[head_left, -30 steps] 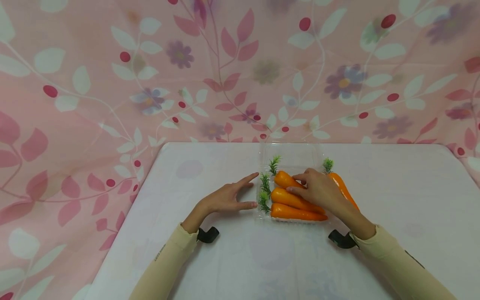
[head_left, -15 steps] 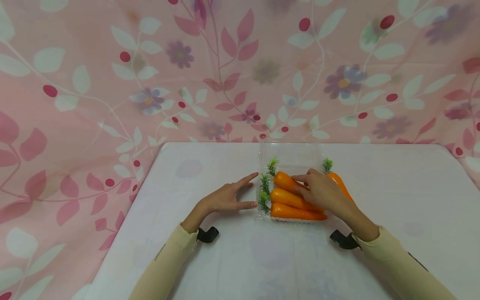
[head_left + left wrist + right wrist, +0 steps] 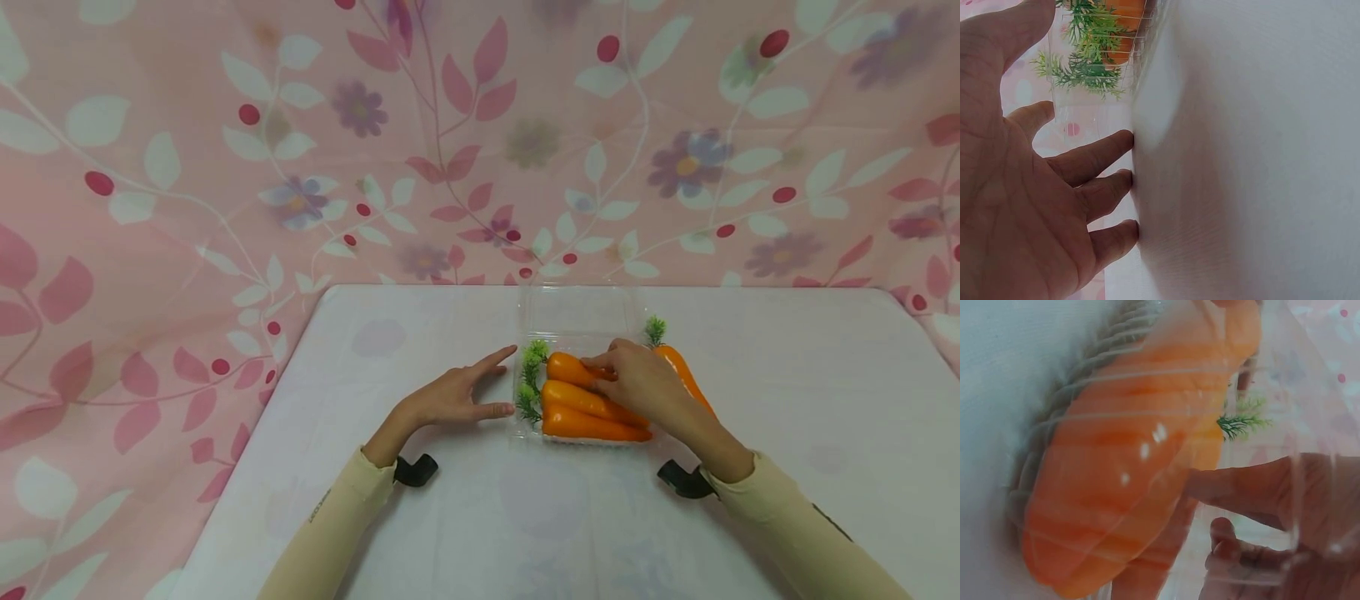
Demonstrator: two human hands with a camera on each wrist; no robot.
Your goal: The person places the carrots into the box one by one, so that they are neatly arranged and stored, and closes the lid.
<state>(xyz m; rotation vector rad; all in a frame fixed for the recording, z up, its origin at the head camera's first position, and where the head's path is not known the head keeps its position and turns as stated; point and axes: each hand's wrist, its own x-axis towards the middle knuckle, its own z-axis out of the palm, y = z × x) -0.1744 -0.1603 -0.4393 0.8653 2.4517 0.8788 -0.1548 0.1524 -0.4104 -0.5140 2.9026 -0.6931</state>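
Observation:
A clear plastic container lies on the table with its lid folded back. Three orange toy carrots with green tops sit in it side by side: the far carrot, the middle carrot and the near carrot. My right hand pinches the far carrot between thumb and fingers. In the right wrist view, carrots show through the ribbed wall, partly blurred. At the container's left side is my left hand, fingers spread. Its fingertips rest on the table in the left wrist view.
Another carrot lies right of the container, partly behind my right hand. The white-covered table ends at a pink floral cloth behind. Dark wrist devices stick out below both cuffs.
The far carrot and its green top have moved toward me, closer against the other carrots, with my right hand on it. The carrot outside has shifted slightly left. My left hand stays put.

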